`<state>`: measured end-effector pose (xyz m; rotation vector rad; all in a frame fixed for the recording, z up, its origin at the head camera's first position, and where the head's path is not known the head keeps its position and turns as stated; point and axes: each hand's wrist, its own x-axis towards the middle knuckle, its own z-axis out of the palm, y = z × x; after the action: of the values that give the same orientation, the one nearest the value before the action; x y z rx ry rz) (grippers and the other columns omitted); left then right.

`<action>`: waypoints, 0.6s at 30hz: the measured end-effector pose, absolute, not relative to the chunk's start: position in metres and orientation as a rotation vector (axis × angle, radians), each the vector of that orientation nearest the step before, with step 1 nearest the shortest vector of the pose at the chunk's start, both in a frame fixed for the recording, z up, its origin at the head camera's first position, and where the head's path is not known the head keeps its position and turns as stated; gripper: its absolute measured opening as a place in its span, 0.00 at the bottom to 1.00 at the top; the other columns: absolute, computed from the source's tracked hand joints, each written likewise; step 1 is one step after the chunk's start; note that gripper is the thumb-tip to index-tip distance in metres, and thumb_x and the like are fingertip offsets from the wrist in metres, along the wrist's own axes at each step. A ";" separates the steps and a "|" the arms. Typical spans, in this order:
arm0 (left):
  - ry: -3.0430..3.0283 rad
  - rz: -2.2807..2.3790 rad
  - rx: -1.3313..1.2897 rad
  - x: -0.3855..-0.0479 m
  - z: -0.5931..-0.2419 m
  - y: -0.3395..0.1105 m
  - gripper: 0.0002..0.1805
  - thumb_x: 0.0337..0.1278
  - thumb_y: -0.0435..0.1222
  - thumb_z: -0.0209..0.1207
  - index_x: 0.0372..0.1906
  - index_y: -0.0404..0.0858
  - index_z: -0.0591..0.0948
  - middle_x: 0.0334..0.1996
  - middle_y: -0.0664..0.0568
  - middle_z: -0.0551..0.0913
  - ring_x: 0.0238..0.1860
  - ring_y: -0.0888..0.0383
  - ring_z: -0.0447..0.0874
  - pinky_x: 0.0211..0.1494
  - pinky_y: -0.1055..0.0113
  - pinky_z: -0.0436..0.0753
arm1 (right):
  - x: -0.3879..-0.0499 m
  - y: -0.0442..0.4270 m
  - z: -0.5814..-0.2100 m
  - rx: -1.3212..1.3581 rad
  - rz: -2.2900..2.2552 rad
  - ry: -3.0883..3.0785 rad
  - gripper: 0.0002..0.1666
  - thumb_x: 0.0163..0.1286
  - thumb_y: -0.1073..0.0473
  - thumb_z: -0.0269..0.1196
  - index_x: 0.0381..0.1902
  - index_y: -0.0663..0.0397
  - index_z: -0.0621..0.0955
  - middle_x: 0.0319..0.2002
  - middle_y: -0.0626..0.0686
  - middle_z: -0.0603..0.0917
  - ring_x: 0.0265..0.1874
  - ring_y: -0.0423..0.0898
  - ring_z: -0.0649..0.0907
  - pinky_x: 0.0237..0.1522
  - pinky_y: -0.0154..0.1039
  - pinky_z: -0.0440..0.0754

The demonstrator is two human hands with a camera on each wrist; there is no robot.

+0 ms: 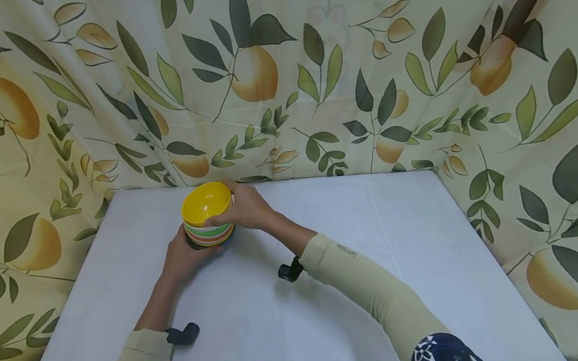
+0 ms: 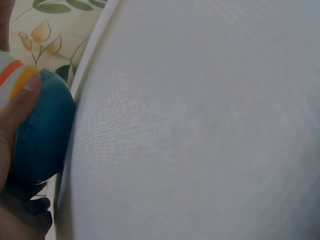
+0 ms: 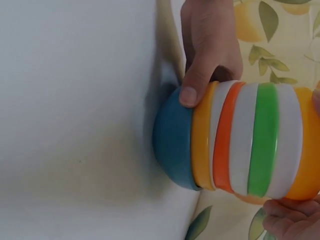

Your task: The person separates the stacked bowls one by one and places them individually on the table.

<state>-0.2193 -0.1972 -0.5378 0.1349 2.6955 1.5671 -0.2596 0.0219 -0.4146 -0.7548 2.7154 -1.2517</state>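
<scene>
A stack of nested bowls stands at the far left of the table, between both hands. The blue bowl (image 3: 172, 140) is at its bottom. Above it come yellow, white, orange and green (image 3: 263, 140) bands, and a yellow bowl (image 1: 207, 202) tops the stack, its inside showing. My left hand (image 1: 184, 255) holds the stack low down, its thumb over the blue bowl's rim. My right hand (image 1: 247, 207) grips the yellow top bowl from the right, thumb at the near side. Whether the blue bowl touches the table I cannot tell.
A white cloth covers the table (image 1: 319, 292), whose back edge lies just behind the bowls. Beyond it hangs a curtain (image 1: 274, 130) printed with fruit and leaves. A small black camera (image 1: 290, 270) sits on the right wrist, another black camera (image 1: 184, 334) on the left.
</scene>
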 end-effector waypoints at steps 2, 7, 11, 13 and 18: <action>2.692 1.569 0.137 -0.219 -0.538 -0.197 0.59 0.44 0.53 0.83 0.79 0.43 0.61 0.68 0.43 0.75 0.68 0.42 0.73 0.73 0.41 0.71 | -0.259 0.023 -0.412 -0.748 -1.272 2.711 0.51 0.55 0.40 0.82 0.70 0.56 0.76 0.55 0.49 0.85 0.53 0.43 0.82 0.56 0.38 0.83; 2.682 1.580 0.133 -0.219 -0.536 -0.198 0.59 0.45 0.51 0.83 0.79 0.42 0.61 0.68 0.42 0.74 0.68 0.41 0.72 0.75 0.40 0.69 | -0.258 0.029 -0.405 -0.715 -1.335 2.703 0.58 0.56 0.41 0.82 0.78 0.57 0.70 0.66 0.52 0.81 0.64 0.47 0.79 0.65 0.44 0.80; 2.679 1.590 0.146 -0.219 -0.536 -0.198 0.60 0.45 0.50 0.83 0.80 0.40 0.60 0.70 0.41 0.73 0.70 0.40 0.71 0.75 0.40 0.68 | -0.258 0.040 -0.397 -0.698 -1.465 2.670 0.58 0.57 0.44 0.82 0.79 0.55 0.68 0.69 0.52 0.79 0.68 0.48 0.76 0.69 0.48 0.77; 2.684 1.590 0.148 -0.220 -0.536 -0.197 0.62 0.45 0.51 0.83 0.81 0.40 0.59 0.71 0.40 0.72 0.70 0.40 0.70 0.76 0.40 0.68 | -0.257 0.047 -0.393 -0.696 -1.530 2.648 0.57 0.57 0.45 0.83 0.78 0.54 0.69 0.68 0.50 0.80 0.69 0.47 0.76 0.71 0.48 0.76; 2.696 1.573 0.139 -0.218 -0.537 -0.197 0.63 0.45 0.52 0.83 0.82 0.39 0.58 0.73 0.40 0.70 0.72 0.39 0.68 0.76 0.40 0.68 | -0.254 0.067 -0.392 -0.730 -1.640 2.630 0.51 0.58 0.48 0.82 0.75 0.53 0.73 0.63 0.46 0.81 0.67 0.43 0.77 0.73 0.42 0.72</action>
<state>-0.2185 -0.1966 -0.5367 0.1394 2.6957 1.5728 -0.2537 0.0668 -0.3917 -0.7298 2.6299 -1.6400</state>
